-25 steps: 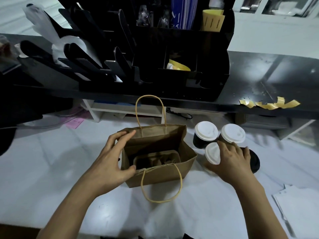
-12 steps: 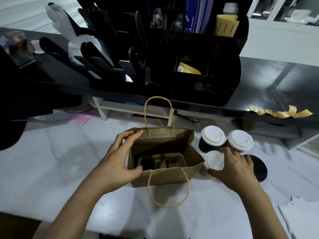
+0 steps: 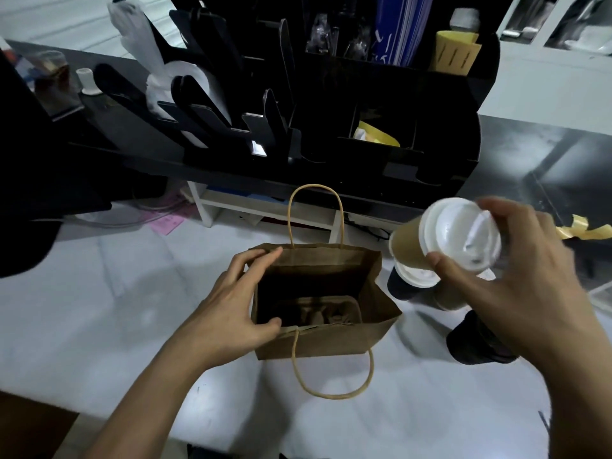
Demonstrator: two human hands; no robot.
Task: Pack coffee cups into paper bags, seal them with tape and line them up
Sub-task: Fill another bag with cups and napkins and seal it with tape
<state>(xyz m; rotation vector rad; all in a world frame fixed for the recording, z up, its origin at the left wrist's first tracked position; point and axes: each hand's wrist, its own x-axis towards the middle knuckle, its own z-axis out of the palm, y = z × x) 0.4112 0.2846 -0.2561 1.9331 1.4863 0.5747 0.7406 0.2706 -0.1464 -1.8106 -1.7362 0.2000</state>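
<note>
The left hand [image 3: 228, 313] held the bag [image 3: 326, 337] open; the right hand [image 3: 510, 286] gripped the first cup [image 3: 443, 240]. No cups packed, nothing taped.

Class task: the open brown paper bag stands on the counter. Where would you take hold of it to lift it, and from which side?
Probably by the two twine handles of the paper bag, from above. The far handle stands upright; the near handle has flopped onto the counter, so gather both together.

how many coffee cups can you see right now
4. One tan cup lifted in the right hand; a dark cup and a tan cup behind it on the counter; another dark cup under the wrist. More may be hidden.
</note>
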